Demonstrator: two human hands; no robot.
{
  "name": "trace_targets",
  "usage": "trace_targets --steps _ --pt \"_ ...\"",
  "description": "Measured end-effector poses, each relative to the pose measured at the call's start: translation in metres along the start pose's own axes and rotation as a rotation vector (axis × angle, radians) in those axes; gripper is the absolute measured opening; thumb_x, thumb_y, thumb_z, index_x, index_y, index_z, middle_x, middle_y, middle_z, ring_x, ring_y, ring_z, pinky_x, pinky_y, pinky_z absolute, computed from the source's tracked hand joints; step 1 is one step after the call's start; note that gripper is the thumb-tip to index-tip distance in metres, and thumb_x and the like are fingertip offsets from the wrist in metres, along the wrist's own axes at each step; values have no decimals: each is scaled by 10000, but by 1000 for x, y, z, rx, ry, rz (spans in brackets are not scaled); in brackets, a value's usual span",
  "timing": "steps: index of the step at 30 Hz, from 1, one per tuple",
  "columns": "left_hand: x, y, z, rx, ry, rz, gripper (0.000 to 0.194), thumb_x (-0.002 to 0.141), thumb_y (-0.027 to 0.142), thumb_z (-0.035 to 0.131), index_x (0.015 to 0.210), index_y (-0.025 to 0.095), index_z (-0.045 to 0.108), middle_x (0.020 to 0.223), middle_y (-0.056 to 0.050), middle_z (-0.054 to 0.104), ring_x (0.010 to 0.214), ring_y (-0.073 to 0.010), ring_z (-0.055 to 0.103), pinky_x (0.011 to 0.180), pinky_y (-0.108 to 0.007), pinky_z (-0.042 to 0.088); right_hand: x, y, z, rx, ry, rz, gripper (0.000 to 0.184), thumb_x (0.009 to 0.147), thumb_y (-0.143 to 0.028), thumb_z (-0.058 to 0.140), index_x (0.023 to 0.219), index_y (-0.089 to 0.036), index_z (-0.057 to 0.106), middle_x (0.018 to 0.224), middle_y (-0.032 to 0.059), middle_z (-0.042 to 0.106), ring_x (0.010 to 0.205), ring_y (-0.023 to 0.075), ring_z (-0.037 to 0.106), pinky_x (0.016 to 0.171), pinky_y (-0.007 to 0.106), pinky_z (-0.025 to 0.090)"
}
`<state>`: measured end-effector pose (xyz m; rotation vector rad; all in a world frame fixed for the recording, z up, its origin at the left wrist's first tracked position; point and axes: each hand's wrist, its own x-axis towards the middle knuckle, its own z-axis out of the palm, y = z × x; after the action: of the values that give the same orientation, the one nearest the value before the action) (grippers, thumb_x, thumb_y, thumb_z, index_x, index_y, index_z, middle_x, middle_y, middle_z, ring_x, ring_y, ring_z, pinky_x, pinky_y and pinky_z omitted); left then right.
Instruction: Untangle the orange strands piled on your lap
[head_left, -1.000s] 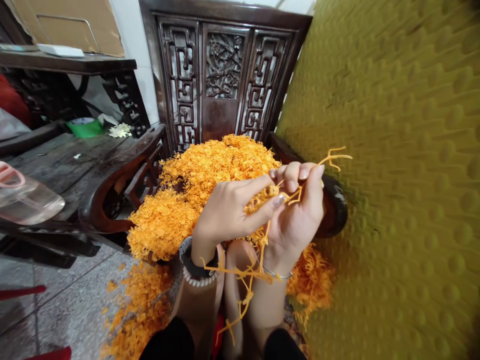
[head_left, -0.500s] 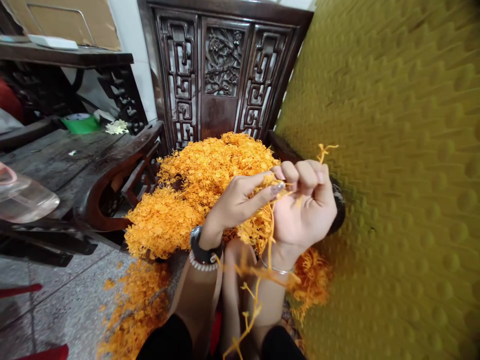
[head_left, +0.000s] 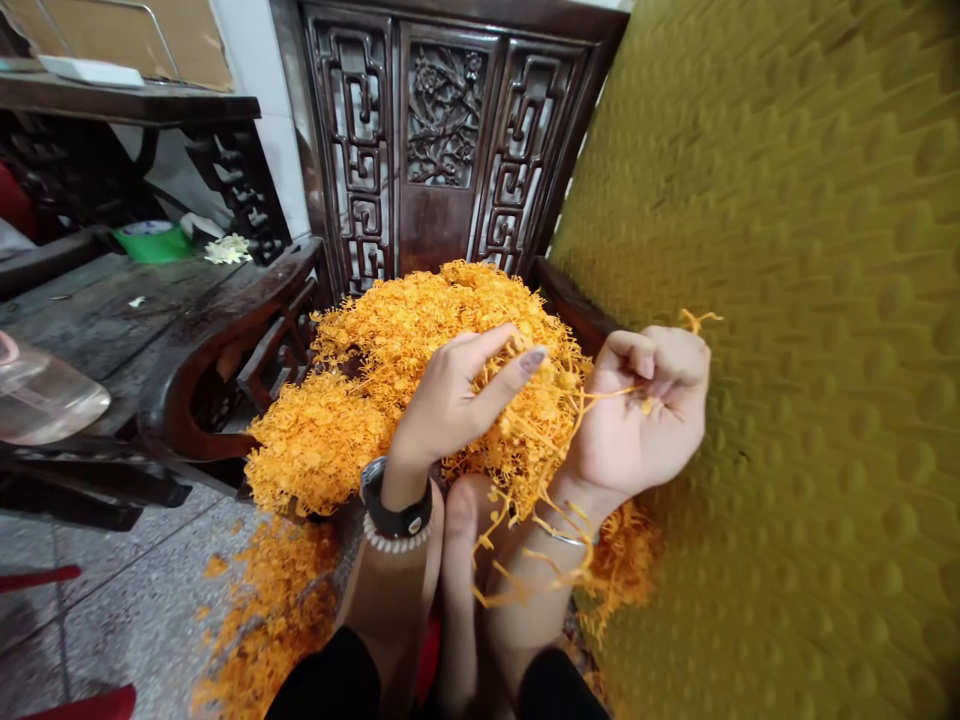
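My right hand (head_left: pixel 645 410) is raised with its palm toward me. Its fingers are curled over a thin orange branching strand (head_left: pixel 551 480), which has small nubs along it. One end of the strand pokes out above the knuckles, and the rest hangs in loops in front of my wrist. To the left, my left hand (head_left: pixel 469 390) hovers over a heap of orange curly pieces (head_left: pixel 420 320). Its thumb and forefinger are a little apart, with orange showing between them. Whether that is a small piece or the heap behind is hard to see. The other left fingers are hidden.
A dark carved wooden panel (head_left: pixel 442 215) stands behind the heap. On the left, a wooden bench (head_left: pixel 67 310) bears green tape (head_left: pixel 154 242) and a clear bottle (head_left: pixel 52 395). A yellow-green bumpy sheet (head_left: pixel 787 350) rises at right. More orange pieces (head_left: pixel 270 590) lie on the floor.
The hands have moved apart: my left hand slightly left, away from the strand, my right hand to the right with the strand. The hanging strand has swung up into loops.
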<state>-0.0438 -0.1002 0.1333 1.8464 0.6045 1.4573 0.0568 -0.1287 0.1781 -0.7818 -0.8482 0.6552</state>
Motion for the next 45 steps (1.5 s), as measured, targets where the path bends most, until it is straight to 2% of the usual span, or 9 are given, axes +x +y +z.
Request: trace_targets --steps 8,16,21,26,30,33,36,41,45 --pt "2 -8 -5 295 9 47 255 891 370 457 729 175 488 635 21 437 616 -107 427 586 -271 348 -2 -4 -3 -436 29 -22 432 892 -528 342 593 -219 308 457 -48 251 476 90 314 443 286 336" --pt "0 2 -8 295 -367 53 277 891 296 412 649 168 453 629 24 444 628 -103 433 626 -273 349 -2 -4 -2 -871 42 -42 461 869 -591 332 582 -230 349 421 -43 278 459 87 328 389 273 299" --pt "3 -5 -5 397 -359 -47 264 871 297 406 640 172 436 581 48 386 568 -86 373 566 -258 295 -5 -1 -14 -1034 34 91 481 874 -598 304 566 -231 350 385 -48 260 419 72 290 351 245 251" --pt "3 -9 -8 224 -492 -49 243 859 336 425 698 167 491 631 40 445 596 -90 400 579 -248 308 7 11 -30 -191 -43 198 440 926 -482 193 581 -219 266 367 -101 79 330 19 54 292 142 75" --pt "-1 -7 -13 47 -514 -72 280 898 355 362 700 177 447 615 37 428 579 -95 408 565 -243 314 17 23 -35 904 -560 307 297 928 -302 314 645 -212 309 386 -135 143 313 3 32 264 91 64" --pt "-2 -8 -13 20 -476 -83 363 918 404 290 661 180 415 597 34 413 555 -97 394 552 -248 314 22 28 -38 1300 -774 497 326 902 -328 425 626 -212 296 385 -117 178 327 23 121 272 125 89" --pt "0 -10 -11 97 -453 -56 332 843 461 460 683 171 475 626 37 418 584 -97 384 552 -246 307 25 28 -39 1149 -703 462 353 894 -343 441 611 -212 276 391 -107 159 338 35 113 281 149 80" --pt "5 -12 -3 7 -501 -43 291 826 378 524 639 159 481 608 51 367 579 -79 364 553 -232 313 27 27 -40 315 -362 120 371 921 -397 269 605 -222 186 415 -107 57 343 32 18 286 140 33" --pt "2 -6 6 -367 -577 -110 234 799 364 574 695 157 539 656 21 463 591 -82 426 546 -227 359 25 21 -47 860 -275 124 305 904 -267 289 604 -212 262 417 -109 120 367 -3 31 322 109 23"
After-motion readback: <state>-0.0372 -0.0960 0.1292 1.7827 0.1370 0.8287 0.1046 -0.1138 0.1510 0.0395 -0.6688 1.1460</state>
